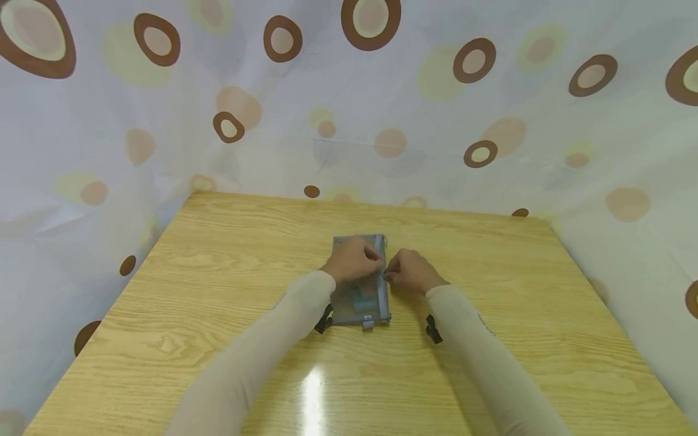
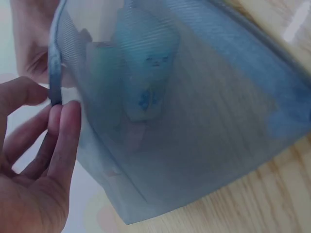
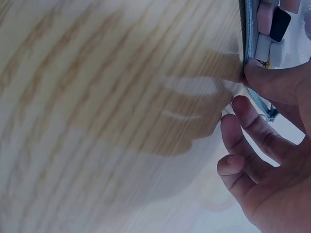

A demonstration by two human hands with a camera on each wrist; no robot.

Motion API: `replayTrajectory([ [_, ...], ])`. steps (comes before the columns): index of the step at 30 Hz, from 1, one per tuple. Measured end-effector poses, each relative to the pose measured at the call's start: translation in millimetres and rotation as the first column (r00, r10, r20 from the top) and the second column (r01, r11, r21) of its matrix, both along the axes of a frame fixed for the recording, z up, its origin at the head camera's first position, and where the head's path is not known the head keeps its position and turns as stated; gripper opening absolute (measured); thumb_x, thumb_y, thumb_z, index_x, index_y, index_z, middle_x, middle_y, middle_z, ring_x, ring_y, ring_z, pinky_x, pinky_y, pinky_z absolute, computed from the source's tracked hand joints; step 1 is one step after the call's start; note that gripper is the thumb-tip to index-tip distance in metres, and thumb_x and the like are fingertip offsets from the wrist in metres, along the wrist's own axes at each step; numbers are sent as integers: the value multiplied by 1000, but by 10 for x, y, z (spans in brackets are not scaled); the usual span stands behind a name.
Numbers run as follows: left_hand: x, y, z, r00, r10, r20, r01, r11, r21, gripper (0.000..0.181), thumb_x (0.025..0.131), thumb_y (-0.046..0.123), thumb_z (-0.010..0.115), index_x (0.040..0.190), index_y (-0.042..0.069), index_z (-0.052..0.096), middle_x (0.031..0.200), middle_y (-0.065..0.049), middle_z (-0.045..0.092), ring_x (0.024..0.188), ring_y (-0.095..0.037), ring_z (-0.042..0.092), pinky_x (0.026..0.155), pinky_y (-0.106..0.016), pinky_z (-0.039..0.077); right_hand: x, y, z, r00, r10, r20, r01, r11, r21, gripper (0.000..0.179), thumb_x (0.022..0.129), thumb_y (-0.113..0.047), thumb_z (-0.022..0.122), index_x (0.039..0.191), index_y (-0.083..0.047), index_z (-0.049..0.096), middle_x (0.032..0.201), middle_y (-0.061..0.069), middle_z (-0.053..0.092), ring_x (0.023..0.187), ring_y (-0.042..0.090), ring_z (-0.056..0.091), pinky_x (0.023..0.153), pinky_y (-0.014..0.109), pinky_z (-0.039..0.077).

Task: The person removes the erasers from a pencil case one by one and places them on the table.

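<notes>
A blue-grey mesh zip pouch (image 1: 349, 309) lies on the wooden table, its zipped side to the right. My left hand (image 1: 353, 259) is over the pouch; in the left wrist view its thumb and fingers pinch the pouch's blue edge (image 2: 55, 73). From the right, my right hand (image 1: 411, 270) pinches the zipped edge (image 3: 249, 43) between thumb and finger. Through the mesh shows a teal item (image 2: 150, 68) with a small printed face, beside a greenish one (image 2: 103, 68). Small blocks, one pink (image 3: 265, 17) and one black (image 3: 280, 23), show at the pouch's opening.
The wood-grain table (image 1: 245, 254) reaches back to a pale curtain (image 1: 327, 91) printed with brown and yellow circles, which also hangs at both sides. A small fabric tab (image 1: 368, 324) sticks out of the pouch's near end. Light glares on the near tabletop.
</notes>
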State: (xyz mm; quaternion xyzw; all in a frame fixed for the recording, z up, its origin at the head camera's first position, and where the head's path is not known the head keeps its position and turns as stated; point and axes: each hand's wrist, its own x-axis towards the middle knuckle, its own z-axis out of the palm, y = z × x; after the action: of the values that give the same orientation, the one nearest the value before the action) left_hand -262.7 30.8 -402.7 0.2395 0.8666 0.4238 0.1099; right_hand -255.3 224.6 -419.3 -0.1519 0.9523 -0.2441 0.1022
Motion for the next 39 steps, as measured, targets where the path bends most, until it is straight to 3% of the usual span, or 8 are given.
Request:
replayTrajectory([
  [4,21,31,10,996,76,-44,-77,997,-19,15,92,22,73,93,9,80,93,-1,76,80,-14,68,75,-31,59,1,-6,13,1000,-6,-1,6,1000,12,9,92,-7,73,93,-2,80,95,9,77,91,26,72,83,45,60],
  [9,12,44,29,992,98,-82,-104,992,-70,7,86,17,76,84,11,73,86,1,71,69,-13,65,65,-26,56,-12,-26,13,1000,2,-3,-1,999,45,11,92,-9,72,94,-2,80,93,8,77,89,26,72,81,46,60],
  [19,27,-36,162,989,-24,-143,4,990,-140,2,92,10,69,92,9,71,68,3,65,52,-8,53,54,-21,46,-13,-64,36,1000,-1,-4,2,997,71,9,92,-8,73,93,-3,80,94,8,77,90,27,72,81,48,60],
  [25,31,-40,214,987,-82,-136,60,986,-158,17,97,6,60,106,4,74,70,0,66,44,-7,41,48,-20,39,-15,-66,38,1000,-21,9,20,996,87,10,92,-9,73,95,-3,80,98,9,77,96,31,72,85,50,59],
  [27,33,-31,229,988,-89,-129,68,984,-163,19,98,5,57,96,4,76,68,1,62,44,-7,39,47,-20,37,-18,-62,42,1000,-24,12,23,995,95,10,93,-9,73,96,-3,80,99,9,77,96,31,72,85,50,59],
  [32,51,-9,246,989,-32,-148,8,987,-159,42,96,8,57,54,12,49,48,6,37,42,-7,30,43,-20,28,6,-72,79,999,-34,16,33,993,109,10,93,-9,72,95,-4,80,99,8,77,95,29,72,84,49,59],
  [36,53,-1,235,977,49,-207,-83,984,-159,48,92,14,64,48,16,43,43,9,30,40,-6,26,40,-19,25,17,-88,101,1000,-28,8,27,994,102,9,93,-9,72,94,-3,80,99,9,77,94,29,72,84,48,60],
  [39,52,-5,236,977,82,-199,-114,981,-156,37,89,13,68,54,12,55,48,8,39,43,-6,32,42,-19,29,1,-84,86,1000,-28,6,27,995,100,9,93,-9,73,94,-3,80,100,10,77,93,28,72,83,48,60],
])
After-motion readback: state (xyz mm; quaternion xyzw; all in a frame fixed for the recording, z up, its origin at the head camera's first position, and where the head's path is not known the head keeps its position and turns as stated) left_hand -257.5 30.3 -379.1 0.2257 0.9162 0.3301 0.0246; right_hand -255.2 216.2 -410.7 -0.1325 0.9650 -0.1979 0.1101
